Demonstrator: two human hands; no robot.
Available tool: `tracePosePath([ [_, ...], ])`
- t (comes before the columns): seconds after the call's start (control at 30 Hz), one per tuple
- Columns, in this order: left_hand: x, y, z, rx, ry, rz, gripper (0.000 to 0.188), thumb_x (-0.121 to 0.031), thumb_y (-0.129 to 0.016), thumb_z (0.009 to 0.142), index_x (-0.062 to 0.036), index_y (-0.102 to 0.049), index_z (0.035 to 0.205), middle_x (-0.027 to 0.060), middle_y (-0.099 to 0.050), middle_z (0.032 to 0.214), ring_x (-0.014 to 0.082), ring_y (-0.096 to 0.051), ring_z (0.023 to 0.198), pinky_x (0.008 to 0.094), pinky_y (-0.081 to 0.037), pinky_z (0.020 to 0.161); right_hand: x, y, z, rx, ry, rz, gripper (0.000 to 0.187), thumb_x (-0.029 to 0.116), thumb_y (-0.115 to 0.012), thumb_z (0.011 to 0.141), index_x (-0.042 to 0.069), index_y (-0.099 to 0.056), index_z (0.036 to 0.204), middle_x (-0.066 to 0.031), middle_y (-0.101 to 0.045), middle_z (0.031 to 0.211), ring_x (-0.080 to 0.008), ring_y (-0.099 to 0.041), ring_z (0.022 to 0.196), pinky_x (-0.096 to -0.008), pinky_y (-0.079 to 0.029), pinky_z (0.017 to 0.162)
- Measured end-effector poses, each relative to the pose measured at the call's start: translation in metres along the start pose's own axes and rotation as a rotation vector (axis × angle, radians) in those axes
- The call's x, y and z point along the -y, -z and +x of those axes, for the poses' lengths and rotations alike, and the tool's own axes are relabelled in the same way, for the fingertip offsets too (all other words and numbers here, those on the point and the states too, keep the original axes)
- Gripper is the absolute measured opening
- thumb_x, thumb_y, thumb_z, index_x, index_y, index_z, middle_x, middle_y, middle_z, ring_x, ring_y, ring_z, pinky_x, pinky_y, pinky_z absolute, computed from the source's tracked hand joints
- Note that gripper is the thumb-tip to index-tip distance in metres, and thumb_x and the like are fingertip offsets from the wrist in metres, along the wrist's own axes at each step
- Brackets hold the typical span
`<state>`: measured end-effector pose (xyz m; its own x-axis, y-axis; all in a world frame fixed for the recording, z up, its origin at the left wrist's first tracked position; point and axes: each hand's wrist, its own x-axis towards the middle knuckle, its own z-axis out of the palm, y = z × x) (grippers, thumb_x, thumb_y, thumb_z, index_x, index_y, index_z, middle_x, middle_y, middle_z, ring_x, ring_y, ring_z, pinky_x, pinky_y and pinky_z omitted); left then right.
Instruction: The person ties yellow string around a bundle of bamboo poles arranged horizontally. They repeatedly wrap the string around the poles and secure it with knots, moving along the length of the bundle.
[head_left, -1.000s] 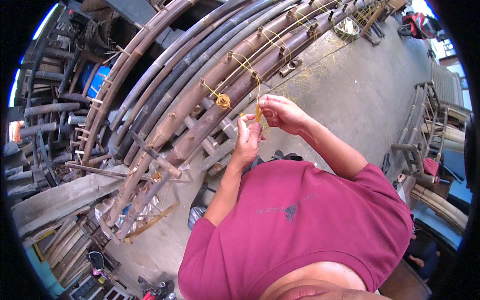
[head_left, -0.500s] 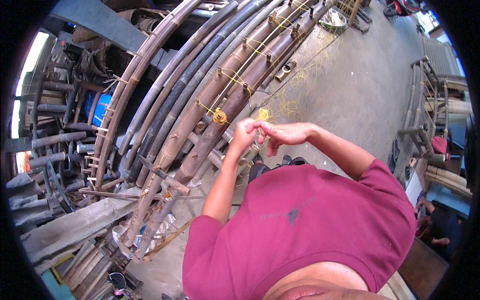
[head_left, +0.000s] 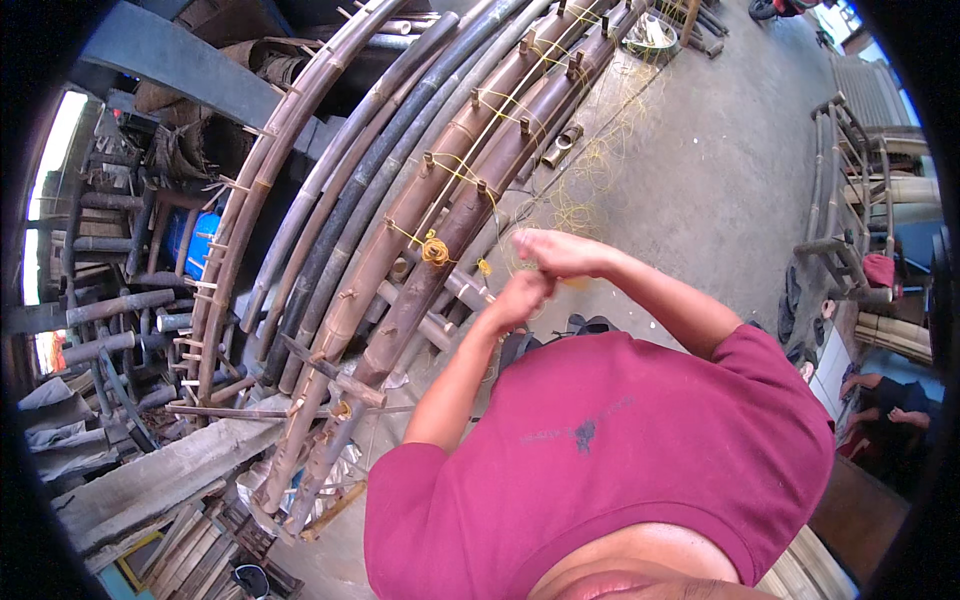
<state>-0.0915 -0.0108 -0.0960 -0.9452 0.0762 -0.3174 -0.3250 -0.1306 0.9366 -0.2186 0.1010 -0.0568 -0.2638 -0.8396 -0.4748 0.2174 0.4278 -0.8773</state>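
My left hand point(head_left: 524, 297) and my right hand point(head_left: 562, 253) are close together in front of my chest, the right one a little farther out. The left fingers look curled in and slightly blurred. The right fingers are bent together; whatever they hold is hidden. A bit of yellow cord point(head_left: 576, 284) shows just under the right hand. Left of the hands, a coiled bundle of yellow cord point(head_left: 435, 250) sits on two long brown bamboo poles point(head_left: 458, 222). The same cord is lashed across them around short pegs. A smaller yellow tuft point(head_left: 484, 267) hangs beside the poles.
Loose yellow cord point(head_left: 575, 210) trails over the concrete floor point(head_left: 720, 170). More dark poles point(head_left: 345, 215) and a pegged ladder-like pole point(head_left: 235, 215) lie to the left. Bamboo frames point(head_left: 835, 200) stand at right; another person's hands point(head_left: 905, 417) show low right.
My left hand has moved down and right, nearer my chest. My right hand has risen slightly; its fingers, spread and hanging before, are now drawn together. The view has shifted a little.
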Motion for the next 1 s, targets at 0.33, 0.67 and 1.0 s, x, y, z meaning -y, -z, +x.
tracePosePath([
  [0.33,0.041,0.021,0.007,-0.105,0.048,-0.257,0.024,-0.022,-0.052,0.094,-0.0077,-0.058,0.076,-0.0027,-0.050,0.066,0.0083,-0.048,0.061,0.0253,-0.038,0.054,0.015,-0.013,-0.005,0.061,0.099,-0.408,0.062,0.062,-0.022,0.099,0.005,-0.046,0.112,-0.0158,-0.056,0.097,-0.0248,-0.056,0.101,-0.0397,-0.049,0.080],
  [0.67,0.047,-0.002,0.023,-0.309,-0.018,0.269,0.019,-0.017,-0.049,0.091,-0.0028,-0.061,0.088,0.0079,-0.061,0.084,0.0187,-0.054,0.079,0.0351,-0.042,0.072,-0.005,-0.010,0.011,-0.092,-0.018,-0.561,0.056,0.054,-0.043,0.096,0.005,-0.047,0.123,-0.0208,-0.060,0.094,-0.0307,-0.059,0.087,-0.0401,-0.049,0.079],
  [1.0,0.046,0.026,-0.007,-0.212,-0.208,0.609,0.053,-0.029,-0.055,0.092,-0.0017,-0.046,0.137,0.0318,-0.038,0.140,0.0454,-0.036,0.132,0.0460,-0.032,0.108,0.062,-0.069,0.129,-0.161,0.817,-1.048,0.017,0.019,-0.062,0.080,0.011,-0.066,0.094,-0.0141,-0.058,0.091,-0.0326,-0.059,0.091,-0.0436,-0.050,0.076],
])
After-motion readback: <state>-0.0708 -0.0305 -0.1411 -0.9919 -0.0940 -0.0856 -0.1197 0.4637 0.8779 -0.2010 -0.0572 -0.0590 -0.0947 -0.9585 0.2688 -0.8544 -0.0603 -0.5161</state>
